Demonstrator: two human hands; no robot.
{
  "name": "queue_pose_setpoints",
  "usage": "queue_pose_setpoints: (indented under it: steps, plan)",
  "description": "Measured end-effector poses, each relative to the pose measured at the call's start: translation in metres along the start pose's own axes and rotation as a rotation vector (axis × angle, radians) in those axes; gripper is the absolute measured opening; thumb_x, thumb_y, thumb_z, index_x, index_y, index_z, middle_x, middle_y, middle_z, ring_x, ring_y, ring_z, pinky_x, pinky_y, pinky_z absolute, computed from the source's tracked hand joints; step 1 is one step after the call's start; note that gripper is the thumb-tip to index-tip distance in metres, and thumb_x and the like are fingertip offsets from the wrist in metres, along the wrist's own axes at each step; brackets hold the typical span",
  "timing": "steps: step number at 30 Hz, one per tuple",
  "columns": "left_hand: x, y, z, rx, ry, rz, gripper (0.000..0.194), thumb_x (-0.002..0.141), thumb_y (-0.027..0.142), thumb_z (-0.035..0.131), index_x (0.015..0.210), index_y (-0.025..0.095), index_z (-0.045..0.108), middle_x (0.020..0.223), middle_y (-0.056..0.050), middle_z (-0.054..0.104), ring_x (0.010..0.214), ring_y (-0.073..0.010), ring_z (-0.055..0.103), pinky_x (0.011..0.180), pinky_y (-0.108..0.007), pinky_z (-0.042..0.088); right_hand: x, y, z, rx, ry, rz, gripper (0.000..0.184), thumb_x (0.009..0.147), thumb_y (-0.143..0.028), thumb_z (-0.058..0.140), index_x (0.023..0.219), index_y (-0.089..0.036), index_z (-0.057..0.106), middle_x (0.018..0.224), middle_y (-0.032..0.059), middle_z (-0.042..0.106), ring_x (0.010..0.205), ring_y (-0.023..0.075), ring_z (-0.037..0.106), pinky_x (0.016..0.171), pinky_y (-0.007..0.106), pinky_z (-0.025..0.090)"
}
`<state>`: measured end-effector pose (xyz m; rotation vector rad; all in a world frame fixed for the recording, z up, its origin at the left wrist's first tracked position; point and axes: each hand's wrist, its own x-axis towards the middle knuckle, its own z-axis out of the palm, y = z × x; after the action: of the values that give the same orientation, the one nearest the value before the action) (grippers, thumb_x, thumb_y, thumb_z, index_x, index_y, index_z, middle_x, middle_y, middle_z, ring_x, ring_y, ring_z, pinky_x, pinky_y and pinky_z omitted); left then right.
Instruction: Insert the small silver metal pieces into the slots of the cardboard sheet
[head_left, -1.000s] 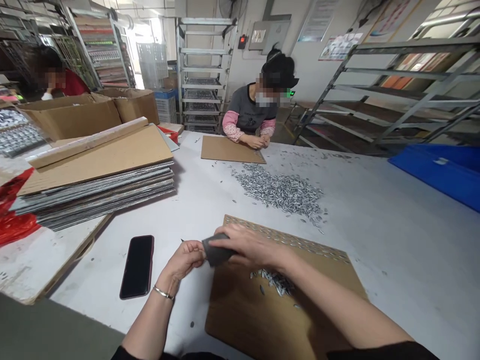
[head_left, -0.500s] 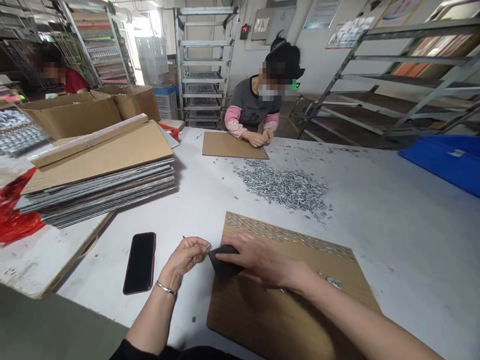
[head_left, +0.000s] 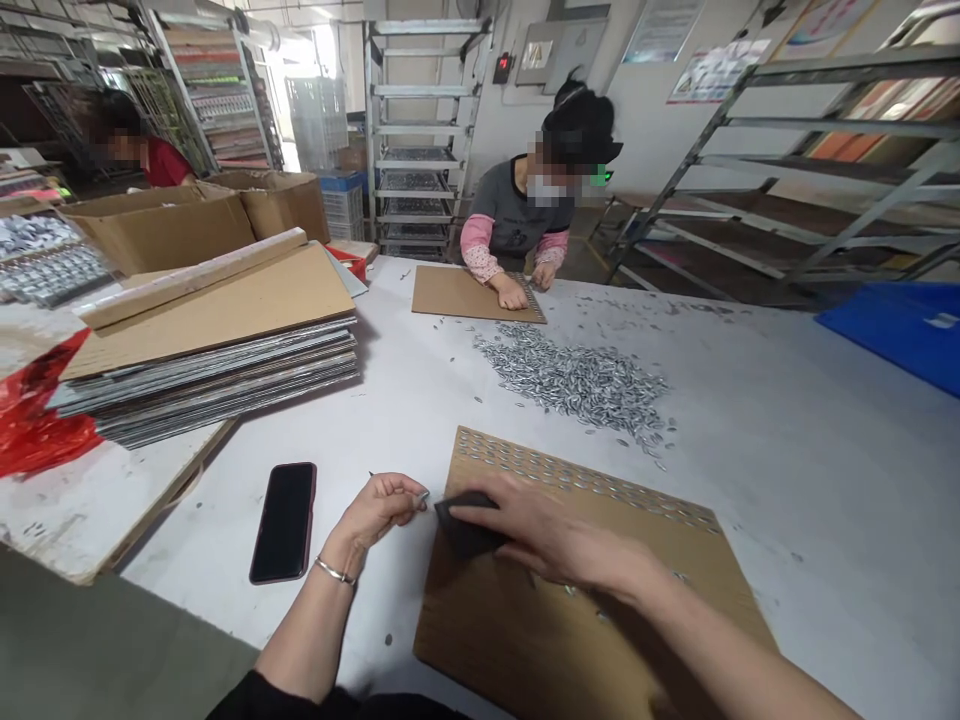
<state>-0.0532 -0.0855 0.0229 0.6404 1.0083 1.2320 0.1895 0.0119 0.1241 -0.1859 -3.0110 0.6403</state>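
Observation:
My left hand (head_left: 384, 510) is closed in a pinch on a small silver leaf-shaped piece (head_left: 424, 497), just left of the black block. A thin dark point sticks up behind its knuckles; what it belongs to is hidden. My right hand (head_left: 536, 525) is wrapped over a black flat-sided block (head_left: 469, 537), held above the left part of a brown board (head_left: 517, 630). Rows of silver pieces (head_left: 577, 478) line the board's far edge. A few loose pieces (head_left: 570, 590) lie near my right forearm.
Beyond the board spreads a heap of silver pieces (head_left: 592, 385). A phone (head_left: 283, 522) lies left of my left hand. Stacked boards (head_left: 217, 350) stand at the left, a blue bin (head_left: 900, 330) at the right. Across the table a co-worker (head_left: 517, 215) works over another board (head_left: 450, 290).
My right hand and the block have shifted slightly right, and the silver piece in my left hand shows more plainly. The co-worker's hands have moved apart, one now lower on their board.

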Motion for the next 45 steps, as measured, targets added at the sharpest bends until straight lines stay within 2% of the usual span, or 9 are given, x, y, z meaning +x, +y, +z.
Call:
queue_pose_setpoints:
  steps: [6,12,19,26,30,34,39,43,45]
  plan:
    - [-0.004,-0.003,0.006,-0.041,-0.095,-0.019,0.017,0.06,0.021,0.082,0.068,0.01,0.071,0.054,0.001,0.059,0.045,-0.0039,0.039,0.048,-0.022,0.022,0.014,0.008,0.006,-0.001,0.061,0.022,0.056,0.092,-0.021,0.061,0.146,-0.028,0.048,0.14,0.015,0.047,0.126,0.0301,0.044,0.104,0.05,0.042]
    - [-0.002,-0.006,0.001,-0.047,-0.046,-0.046,0.023,0.061,0.022,0.085,0.078,0.009,0.076,0.067,-0.008,0.071,0.046,-0.0047,0.046,0.049,-0.021,0.024,-0.013,0.003,0.002,0.068,-0.018,0.039,0.055,0.093,-0.023,0.06,0.146,-0.033,0.05,0.136,0.012,0.052,0.121,0.029,0.05,0.101,0.046,0.046]
    - [0.002,-0.009,-0.002,-0.144,-0.016,-0.013,0.04,0.064,0.027,0.091,0.097,0.01,0.077,0.074,-0.007,0.072,0.057,-0.0083,0.057,0.058,-0.022,0.038,-0.003,0.003,-0.002,0.001,0.105,0.098,0.056,0.095,-0.024,0.058,0.148,-0.031,0.045,0.143,0.0135,0.046,0.125,0.0301,0.045,0.104,0.049,0.043]
    - [0.001,-0.011,0.002,-0.051,-0.042,-0.041,0.031,0.063,0.03,0.09,0.081,0.01,0.075,0.065,-0.003,0.067,0.052,-0.0085,0.055,0.054,-0.023,0.039,0.005,0.008,0.017,-0.011,0.051,0.106,0.061,0.09,-0.02,0.063,0.147,-0.032,0.047,0.141,0.013,0.047,0.124,0.0299,0.046,0.103,0.049,0.043]
    - [-0.001,-0.01,0.004,-0.006,-0.103,-0.087,0.025,0.063,0.029,0.086,0.068,0.011,0.07,0.056,0.0,0.062,0.044,-0.0051,0.046,0.047,-0.02,0.032,0.006,0.006,0.016,-0.002,-0.019,0.101,0.064,0.087,-0.019,0.067,0.147,-0.03,0.048,0.14,0.0131,0.048,0.125,0.0308,0.045,0.103,0.049,0.043]
    - [-0.002,-0.01,0.002,0.032,-0.13,-0.137,0.029,0.061,0.033,0.086,0.067,0.011,0.069,0.063,-0.004,0.068,0.046,-0.0071,0.052,0.047,-0.021,0.036,0.009,0.005,0.011,-0.006,-0.036,0.084,0.062,0.086,-0.017,0.066,0.145,-0.028,0.051,0.138,0.0133,0.049,0.124,0.0305,0.046,0.102,0.048,0.044]
    - [-0.003,-0.009,0.003,0.089,-0.15,-0.129,0.036,0.065,0.042,0.086,0.07,0.011,0.069,0.066,-0.006,0.07,0.048,-0.0093,0.058,0.049,-0.022,0.043,0.01,0.014,0.01,-0.033,0.006,0.066,0.059,0.088,-0.02,0.065,0.145,-0.029,0.05,0.138,0.0134,0.05,0.125,0.03,0.047,0.102,0.049,0.045]
    - [-0.004,-0.01,0.005,0.137,-0.164,-0.14,0.038,0.069,0.045,0.084,0.08,0.01,0.072,0.066,-0.005,0.069,0.049,-0.0094,0.058,0.047,-0.021,0.041,0.005,0.023,0.004,-0.103,0.156,0.213,0.06,0.089,-0.018,0.062,0.146,-0.028,0.048,0.144,0.0146,0.046,0.128,0.031,0.045,0.104,0.052,0.043]
    - [-0.004,-0.012,0.005,0.148,-0.166,-0.143,0.037,0.071,0.045,0.083,0.08,0.01,0.072,0.066,-0.005,0.069,0.049,-0.0093,0.057,0.047,-0.021,0.041,0.002,0.021,0.002,-0.071,0.148,0.195,0.059,0.091,-0.021,0.062,0.147,-0.029,0.047,0.144,0.0137,0.046,0.128,0.0303,0.045,0.105,0.05,0.043]
